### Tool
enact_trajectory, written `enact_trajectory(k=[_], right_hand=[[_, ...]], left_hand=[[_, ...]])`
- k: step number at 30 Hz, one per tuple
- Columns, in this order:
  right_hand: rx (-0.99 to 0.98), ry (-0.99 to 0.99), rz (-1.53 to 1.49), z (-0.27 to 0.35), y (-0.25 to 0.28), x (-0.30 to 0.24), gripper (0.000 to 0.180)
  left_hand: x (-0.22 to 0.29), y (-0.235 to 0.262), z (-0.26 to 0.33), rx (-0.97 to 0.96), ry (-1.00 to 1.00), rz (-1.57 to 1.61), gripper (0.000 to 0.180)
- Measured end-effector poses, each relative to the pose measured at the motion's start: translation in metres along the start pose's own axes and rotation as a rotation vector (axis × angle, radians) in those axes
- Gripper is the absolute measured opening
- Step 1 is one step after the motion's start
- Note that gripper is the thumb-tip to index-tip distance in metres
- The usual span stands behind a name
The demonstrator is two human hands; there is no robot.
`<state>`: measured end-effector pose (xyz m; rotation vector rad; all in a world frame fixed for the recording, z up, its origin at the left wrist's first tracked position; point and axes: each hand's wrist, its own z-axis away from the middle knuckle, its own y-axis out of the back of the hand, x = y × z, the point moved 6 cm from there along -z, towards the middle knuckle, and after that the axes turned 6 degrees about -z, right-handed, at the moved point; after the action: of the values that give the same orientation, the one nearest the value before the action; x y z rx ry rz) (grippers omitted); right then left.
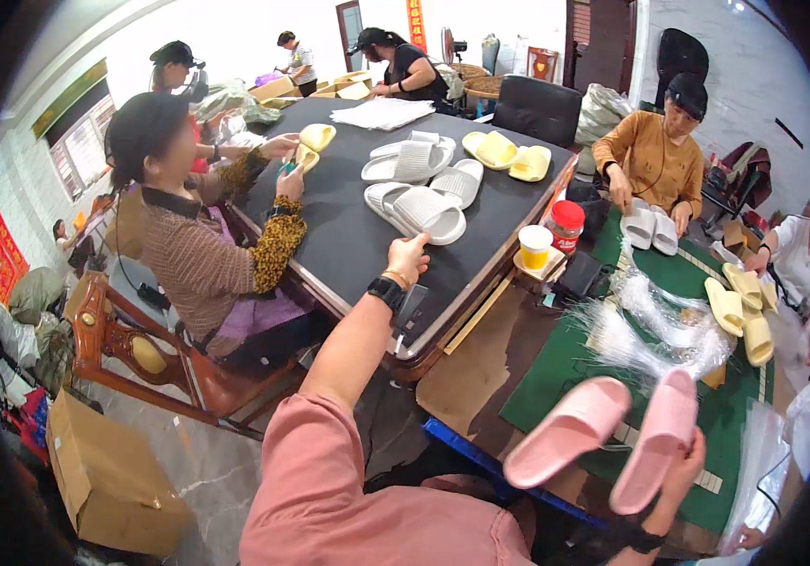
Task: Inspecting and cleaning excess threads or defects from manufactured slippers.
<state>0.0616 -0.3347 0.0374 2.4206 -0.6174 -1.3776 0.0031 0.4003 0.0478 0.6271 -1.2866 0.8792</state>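
My left hand point(407, 260) reaches over the black table, its fingers closed at the near edge of a grey slipper point(435, 215). More grey slippers point(409, 161) lie just beyond it, some overlapping. At the lower right, my right hand point(686, 469) grips a pink slipper point(661, 429) by its side. A second pink slipper point(567, 432) is beside it, over the edge of the green mat; whether the two are joined cannot be told. Part of my right hand is hidden behind the slipper.
Yellow slippers point(507, 156) and a paper stack point(382, 113) lie on the black table point(330, 226). A yellow cup point(535, 247) and red-lidded jar point(565, 226) stand between the tables. Clear plastic strands point(660, 316) cover part of the green mat point(542, 382). Several co-workers sit around, handling slippers.
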Motion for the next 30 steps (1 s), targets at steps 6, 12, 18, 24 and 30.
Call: enact_trajectory(k=[6, 12, 18, 24, 30], right_hand=[[0.588, -0.313, -0.139, -0.007, 0.128, 0.078, 0.043], [0.395, -0.081, 0.009, 0.019, 0.079, 0.052, 0.040], [0.275, -0.169, -0.162, 0.031, 0.025, 0.036, 0.033], [0.136, -0.333, -0.352, 0.036, -0.010, 0.024, 0.025], [0.010, -0.452, -0.539, 0.027, -0.055, -0.031, 0.026]], left_hand=[[-0.001, -0.002, 0.005, -0.176, 0.040, 0.173, 0.057], [-0.004, -0.015, 0.000, -0.221, 0.129, 0.215, 0.055], [0.001, -0.020, 0.007, -0.289, 0.119, 0.275, 0.033], [0.022, -0.010, 0.112, -0.274, -0.082, 0.200, 0.032], [0.008, -0.022, 0.242, -0.666, -0.097, -0.096, 0.039]])
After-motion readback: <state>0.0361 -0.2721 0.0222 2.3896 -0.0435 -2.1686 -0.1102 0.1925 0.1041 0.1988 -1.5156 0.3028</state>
